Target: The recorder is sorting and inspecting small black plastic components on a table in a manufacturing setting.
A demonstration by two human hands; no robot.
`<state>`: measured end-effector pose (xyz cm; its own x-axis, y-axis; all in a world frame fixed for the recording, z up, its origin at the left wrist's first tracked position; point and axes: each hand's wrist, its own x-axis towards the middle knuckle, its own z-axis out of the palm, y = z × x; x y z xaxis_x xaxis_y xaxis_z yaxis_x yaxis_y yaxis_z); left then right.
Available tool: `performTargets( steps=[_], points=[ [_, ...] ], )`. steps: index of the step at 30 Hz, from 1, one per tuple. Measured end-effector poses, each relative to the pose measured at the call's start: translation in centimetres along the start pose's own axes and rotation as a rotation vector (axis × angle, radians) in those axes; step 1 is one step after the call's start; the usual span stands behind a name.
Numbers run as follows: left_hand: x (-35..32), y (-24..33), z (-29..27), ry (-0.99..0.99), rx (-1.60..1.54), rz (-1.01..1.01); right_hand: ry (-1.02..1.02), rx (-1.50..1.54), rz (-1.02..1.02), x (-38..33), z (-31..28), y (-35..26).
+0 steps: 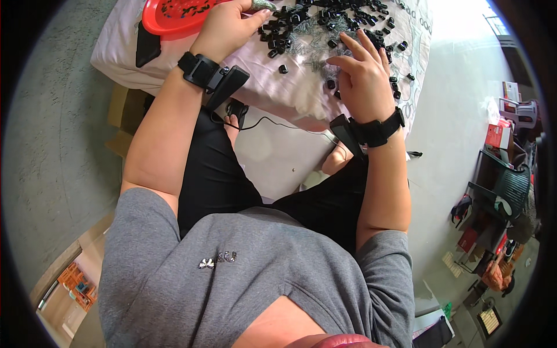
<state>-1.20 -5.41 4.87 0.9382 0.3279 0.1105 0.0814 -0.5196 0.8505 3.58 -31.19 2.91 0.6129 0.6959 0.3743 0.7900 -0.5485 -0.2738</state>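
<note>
My left hand [229, 29] is at the top edge beside a red plastic tray. Its thumb and fingers close around a small grey-green object [262, 5], partly cut off by the frame, so its kind is unclear. Fingers spread, my right hand [364, 81] reaches over a scatter of small parts and holds nothing that I can see. Between the hands lie many small black plastic pieces [283, 69] and a heap of clear, thin pieces [310, 40]. The red tray [168, 33] holds small dark bits.
A pale pink cloth [243, 69] covers the table. A dark flat item [148, 47] lies by the tray. Black devices are strapped to both wrists, with a cable [278, 121] hanging below. A cardboard box [123, 110] stands at left; a green chair [510, 185] and clutter are far right.
</note>
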Motion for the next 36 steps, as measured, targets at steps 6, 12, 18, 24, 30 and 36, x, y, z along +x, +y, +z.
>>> performTargets(
  steps=[6, 12, 18, 24, 30, 36],
  points=[
    [-0.3, 0.6, -0.1, -0.028, 0.089, -0.019, 0.007, -0.037, 0.029, 0.0, -0.4, 0.5],
    [-0.3, -0.5, 1.7, 0.004, 0.103, 0.072, 0.079, -0.014, 0.058, 0.1, 0.4, 0.5],
    [1.5, 0.6, 3.9, 0.055, 0.335, 0.164, -0.003, 0.021, -0.008, 0.3, 1.6, 0.0],
    [3.3, 1.9, 6.2, 0.069, 0.27, 0.377, -0.039, 0.125, -0.028, -0.1, 1.3, -0.2],
    [8.9, 5.6, 7.4, -0.155, 0.433, 0.339, -0.043, 0.15, -0.027, -0.3, 0.7, -0.3],
    [14.7, 5.2, 11.0, -0.307, 0.563, 0.313, -0.092, 0.164, -0.013, -0.5, 0.3, -1.1]
  ],
)
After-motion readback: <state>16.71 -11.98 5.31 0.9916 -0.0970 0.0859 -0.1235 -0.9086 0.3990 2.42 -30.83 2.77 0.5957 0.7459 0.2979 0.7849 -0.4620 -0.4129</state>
